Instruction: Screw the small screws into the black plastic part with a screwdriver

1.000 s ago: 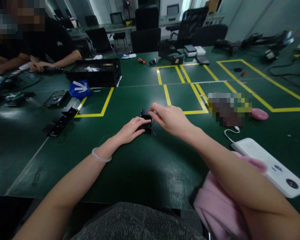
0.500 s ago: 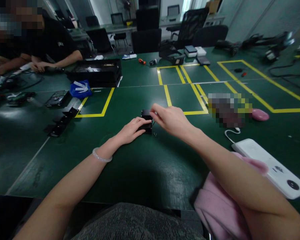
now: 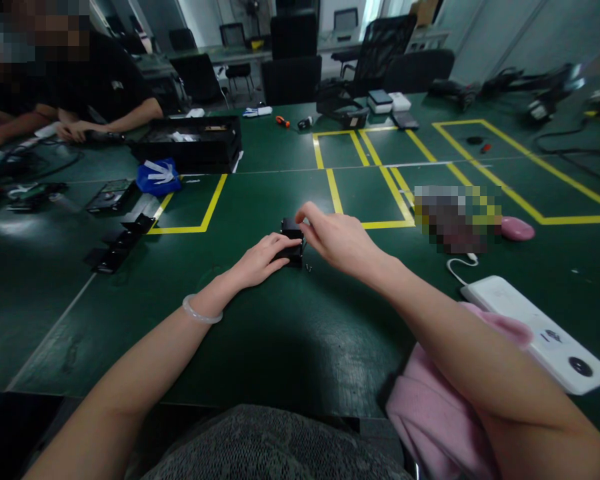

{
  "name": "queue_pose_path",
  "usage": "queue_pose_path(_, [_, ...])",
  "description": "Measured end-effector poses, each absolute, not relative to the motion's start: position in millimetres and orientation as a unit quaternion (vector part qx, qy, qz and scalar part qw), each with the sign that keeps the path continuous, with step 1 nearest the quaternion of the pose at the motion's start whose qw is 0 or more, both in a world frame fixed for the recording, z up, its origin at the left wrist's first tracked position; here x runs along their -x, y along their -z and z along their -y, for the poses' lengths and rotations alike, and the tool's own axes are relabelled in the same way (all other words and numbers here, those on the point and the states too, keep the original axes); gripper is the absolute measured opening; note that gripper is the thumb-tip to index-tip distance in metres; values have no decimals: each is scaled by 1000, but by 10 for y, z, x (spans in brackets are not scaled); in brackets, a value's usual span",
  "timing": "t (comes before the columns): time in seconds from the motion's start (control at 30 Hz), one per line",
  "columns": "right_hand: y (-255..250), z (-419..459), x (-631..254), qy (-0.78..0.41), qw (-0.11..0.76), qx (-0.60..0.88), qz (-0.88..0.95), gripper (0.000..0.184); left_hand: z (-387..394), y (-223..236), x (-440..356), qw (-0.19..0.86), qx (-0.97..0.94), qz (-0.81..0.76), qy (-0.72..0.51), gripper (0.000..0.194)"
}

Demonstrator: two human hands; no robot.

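A small black block-like part (image 3: 291, 229) lies on the green table in front of me. My left hand (image 3: 264, 259) grips it, fingers across the top and thumb along its near side. At the part's right edge, my right hand (image 3: 325, 233) is closed in a pinch with the wrist raised. A thin dark shaft (image 3: 305, 246) shows below those fingertips, close to the part; its upper end is hidden by the fingers, so its kind is unclear. Several tiny screws (image 3: 309, 268) lie on the table just right of the part.
Left of me stands a black bracket-like piece (image 3: 120, 245), with a blue bag (image 3: 157, 177) and a black bin (image 3: 190, 143) beyond. A white power bank (image 3: 535, 333) and pink cloth (image 3: 430, 407) lie by my right arm. A co-worker's hands (image 3: 75, 131) are at far left.
My right hand's fingers have shifted slightly at the part's edge. The whole view has drifted a little; my left hand keeps its hold on the black part.
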State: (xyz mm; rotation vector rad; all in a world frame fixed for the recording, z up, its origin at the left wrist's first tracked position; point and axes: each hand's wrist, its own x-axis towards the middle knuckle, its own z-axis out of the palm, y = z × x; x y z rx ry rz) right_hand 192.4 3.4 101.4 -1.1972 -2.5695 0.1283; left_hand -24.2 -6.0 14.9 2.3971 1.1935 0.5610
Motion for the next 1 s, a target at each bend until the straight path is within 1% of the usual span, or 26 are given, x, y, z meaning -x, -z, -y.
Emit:
queue_pose_path(0.1, [-1037,-18,-1929,-35,149,413,898,37,65,-154,238,205,-858,-426,-202,39])
queue_pose_path(0.2, [-1033,-21,-1920,-17,123,427,895,38,57,-142,245,203,-859,-424,-203,39])
queue_pose_path(0.4, [-957,-59,-1913,-28,150,425,892,34,43,-113,264,198,-859,-427,-201,42])
queue_pose_path(0.63, [-979,-40,-1907,-8,127,439,890,36,41,-105,259,201,-858,-422,-212,41])
queue_pose_path(0.87, [-974,-48,-1920,-36,152,417,895,35,46,-121,257,203,-858,-425,-206,41])
queue_pose_path(1.0, [-981,-43,-1910,-25,146,418,896,37,44,-111,261,205,-857,-424,-210,41])
